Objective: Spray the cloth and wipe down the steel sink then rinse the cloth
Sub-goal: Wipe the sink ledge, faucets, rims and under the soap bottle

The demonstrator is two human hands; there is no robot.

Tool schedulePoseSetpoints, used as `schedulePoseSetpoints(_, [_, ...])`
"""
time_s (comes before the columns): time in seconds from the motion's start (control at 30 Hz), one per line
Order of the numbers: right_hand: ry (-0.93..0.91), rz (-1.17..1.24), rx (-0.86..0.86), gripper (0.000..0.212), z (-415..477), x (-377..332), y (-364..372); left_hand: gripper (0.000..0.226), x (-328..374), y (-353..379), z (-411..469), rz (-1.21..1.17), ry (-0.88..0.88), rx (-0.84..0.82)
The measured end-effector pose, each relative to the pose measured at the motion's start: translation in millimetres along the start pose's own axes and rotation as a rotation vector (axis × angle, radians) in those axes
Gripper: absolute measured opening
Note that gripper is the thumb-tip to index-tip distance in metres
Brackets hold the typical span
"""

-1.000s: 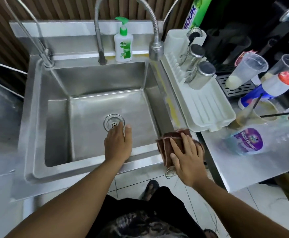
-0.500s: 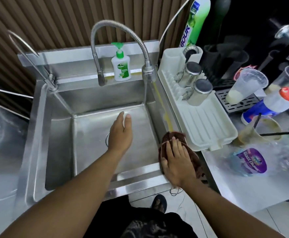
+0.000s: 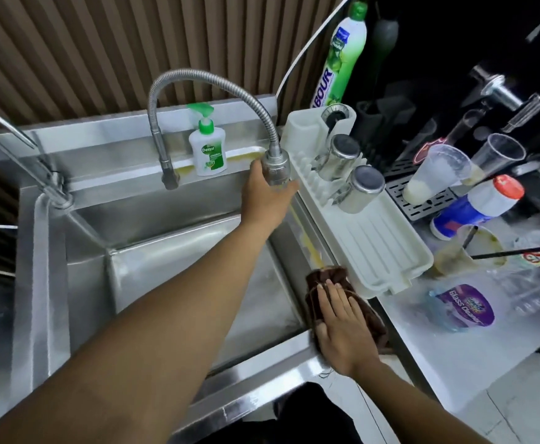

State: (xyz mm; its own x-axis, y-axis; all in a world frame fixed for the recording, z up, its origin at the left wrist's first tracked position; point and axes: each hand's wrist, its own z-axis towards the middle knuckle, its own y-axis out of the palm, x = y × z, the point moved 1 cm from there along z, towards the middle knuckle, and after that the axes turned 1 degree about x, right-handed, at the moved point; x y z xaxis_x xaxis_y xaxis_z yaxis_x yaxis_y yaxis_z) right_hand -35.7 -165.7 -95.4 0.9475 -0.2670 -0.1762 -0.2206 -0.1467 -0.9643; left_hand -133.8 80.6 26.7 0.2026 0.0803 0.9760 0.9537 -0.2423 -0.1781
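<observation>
On my feed the left hand is up at the back right corner of the steel sink. Its thumb and fingers are curled round the spray head at the end of the flexible hose tap, which arches over from the rear ledge. The left forearm runs diagonally across the basin and hides the drain and much of the basin floor from me. The right hand lies flat, fingers straight and close together, pressing on the brown cloth. The cloth sits bunched on the right rim of the sink near the front corner. Its far end pokes out beyond the fingertips, just beside the near end of the white drying rack; I cannot tell whether they touch. The rack runs along that rim, with two upturned steel cups in its far half, close to the spray head. A yellowish stain streaks the rim between the spray head and the cloth. On the rear ledge a Dettol pump bottle stands between the tap's base and the left hand, and a second thin tap rises at the back left corner. On the counter right of the rack, a glass cleaner bottle lies on its side near the right hand. Beyond it are plastic cups with milky dregs and a blue bottle with a red cap. A tall green dish soap bottle stands behind the rack.
</observation>
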Motion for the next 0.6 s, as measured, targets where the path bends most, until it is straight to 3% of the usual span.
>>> schedulePoseSetpoints(0.07, [-0.011, -0.018, 0.003, 0.074, 12.5, -3.1, 0.7, 0.035, -7.6, -5.1, -3.1, -0.021, 0.01, 0.036])
schedulePoseSetpoints(0.2, [-0.044, -0.094, -0.032, 0.079, 40.9, -8.2, 1.5, 0.027, -9.8, -26.4, -20.7, -0.154, 0.014, 0.178])
schedulePoseSetpoints(0.37, [-0.061, -0.133, -0.041, 0.085, 74.6, -9.4, -1.3, 0.032, -12.3, -65.6, -61.5, -0.284, -0.004, 0.443])
schedulePoseSetpoints(0.6, [-0.054, -0.121, -0.09, 0.09, 146.4, -26.5, -18.2, 0.054, -39.5, -147.9, -74.1, -0.569, -0.002, 0.956])
